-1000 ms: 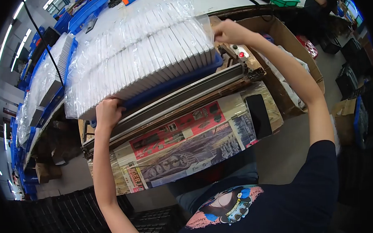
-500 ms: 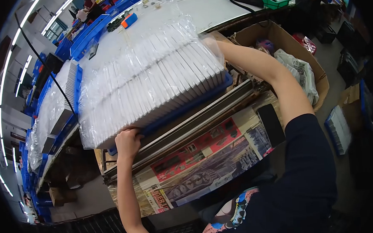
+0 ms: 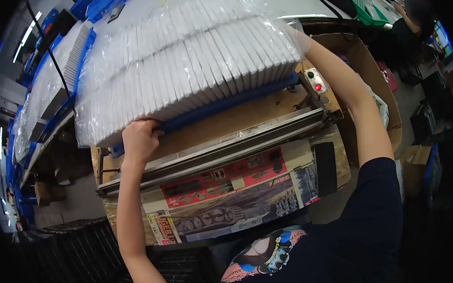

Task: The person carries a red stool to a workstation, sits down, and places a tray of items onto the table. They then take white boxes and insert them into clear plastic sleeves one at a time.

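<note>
Clear plastic film (image 3: 252, 2) covers rows of white panels (image 3: 197, 66) in a blue tray (image 3: 244, 96), upper centre of the frame. The left hand (image 3: 141, 140) is curled against the front edge, left of centre; what it clamps cannot be told. The right hand (image 3: 297, 37) is partly hidden by film at the tray's right end; its closure cannot be told. Below, a metal rail (image 3: 237, 142) crosses the wooden bench (image 3: 256, 113). A white tabletop (image 3: 288, 0) extends across the top; a cardboard box (image 3: 393, 115) stands at right.
</note>
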Tool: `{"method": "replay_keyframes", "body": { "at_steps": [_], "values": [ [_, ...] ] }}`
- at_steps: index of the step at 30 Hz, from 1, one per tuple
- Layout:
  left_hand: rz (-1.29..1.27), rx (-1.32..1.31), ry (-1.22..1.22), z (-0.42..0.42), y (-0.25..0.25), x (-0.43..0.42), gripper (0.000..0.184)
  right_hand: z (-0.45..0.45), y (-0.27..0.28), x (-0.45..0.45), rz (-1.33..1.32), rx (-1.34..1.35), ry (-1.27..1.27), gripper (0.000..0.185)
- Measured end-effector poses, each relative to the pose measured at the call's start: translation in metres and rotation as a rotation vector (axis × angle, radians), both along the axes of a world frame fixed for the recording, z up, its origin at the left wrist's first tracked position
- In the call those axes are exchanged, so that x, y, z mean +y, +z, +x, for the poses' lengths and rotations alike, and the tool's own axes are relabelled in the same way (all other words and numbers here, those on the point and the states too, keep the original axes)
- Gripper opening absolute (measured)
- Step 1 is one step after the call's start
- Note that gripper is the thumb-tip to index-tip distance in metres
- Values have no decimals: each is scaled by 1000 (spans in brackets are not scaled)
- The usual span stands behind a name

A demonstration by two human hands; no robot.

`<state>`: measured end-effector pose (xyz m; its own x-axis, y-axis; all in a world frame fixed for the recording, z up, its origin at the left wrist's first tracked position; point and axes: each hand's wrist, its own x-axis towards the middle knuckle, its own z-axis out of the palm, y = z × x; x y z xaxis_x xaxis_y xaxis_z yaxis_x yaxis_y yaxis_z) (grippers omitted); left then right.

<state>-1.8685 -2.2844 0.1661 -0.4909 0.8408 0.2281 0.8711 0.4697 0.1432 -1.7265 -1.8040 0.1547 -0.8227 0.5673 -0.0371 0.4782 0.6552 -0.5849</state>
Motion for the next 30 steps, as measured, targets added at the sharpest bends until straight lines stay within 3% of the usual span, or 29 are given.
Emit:
{"method": "replay_keyframes", "body": {
  "at_steps": [2, 4, 5, 6, 7, 8, 10, 11, 12, 14, 15, 17, 19, 23, 25, 26, 27, 30],
  "values": [
    [-20, -53, 67, 6, 4, -5, 17, 17, 6, 8, -4, 60, -2, 38],
    [53, -123, 116, 9, 3, -17, 20, 53, 33, -5, 144, 429, -101, 39],
    [210, -192, 69, 19, 10, -26, 20, 75, 50, -29, 367, 692, -149, 31],
    [380, -281, 132, 32, 18, -34, 19, 101, 74, -83, 360, 782, -172, 26],
    [545, -373, 186, 46, 22, -43, 19, 131, 87, -144, 354, 867, -205, 22],
    [641, -411, 205, 55, 18, -55, 19, 156, 85, -187, 366, 785, -191, 14],
    [761, -376, 258, 87, 14, -78, 18, 192, 42, -267, 50, 724, -106, 10],
    [815, -363, 276, 103, 7, -89, 18, 202, 18, -298, 77, 634, -5, 10],
    [861, -370, 275, 122, 1, -98, 18, 205, -7, -327, -153, 610, -30, 11],
    [874, -455, 310, 165, -10, -118, 19, 195, -34, -368, -441, 517, -158, 24],
    [878, -533, 325, 185, -18, -132, 19, 188, -47, -373, -385, 530, -146, 34],
    [716, -616, 391, 221, -29, -164, 18, 168, -65, -382, -519, 610, -200, 50],
    [841, -624, 270, 255, -22, -183, 16, 152, -66, -391, -576, 666, -232, 37],
    [966, -420, -3, 305, 38, -215, 16, 120, -86, -394, -838, 827, -347, 13],
    [1031, -360, -228, 331, 74, -224, 11, 114, -83, -396, -882, 841, -421, 20],
    [994, -369, -408, 339, 83, -231, 10, 112, -83, -397, -903, 862, -463, 21],
    [694, -325, -619, 335, 113, -244, 16, 109, -83, -399, -923, 881, -506, 22],
    [283, -220, -648, 368, 163, -244, 18, 122, -75, -434, -1056, 882, -364, 23]
  ]
}}
